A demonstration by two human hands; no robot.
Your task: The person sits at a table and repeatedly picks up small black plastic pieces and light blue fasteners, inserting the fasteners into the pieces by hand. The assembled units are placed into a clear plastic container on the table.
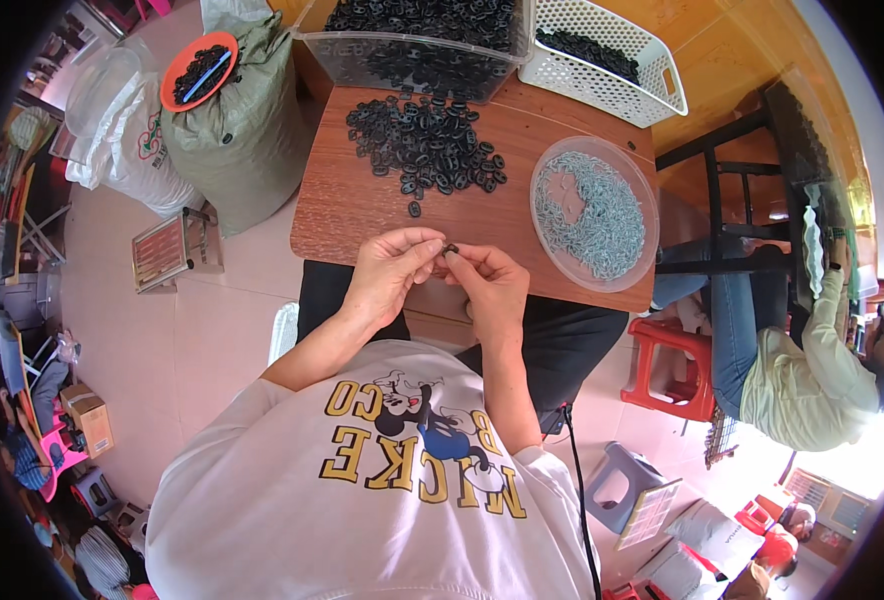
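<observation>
Just off the table's front edge, my left hand (390,270) and my right hand (494,288) meet fingertip to fingertip. Both pinch a small black plastic piece (450,249), mostly covered by the fingers. Beyond them on the brown wooden table (332,205) lies a loose pile of small black oval pieces with holes (432,140). One single black oval (414,210) sits at the pile's near side. To the right of the pile, a round clear dish (645,240) holds many thin silvery metal pieces (607,205), too small to make out exactly.
A clear bin (402,62) of black pieces and a white perforated basket (652,105) stand at the table's back. Left are a full sack (247,150) bearing an orange bowl (224,45) and a small wooden stool (162,252). Right, a person (792,390) sits near a red stool (667,370).
</observation>
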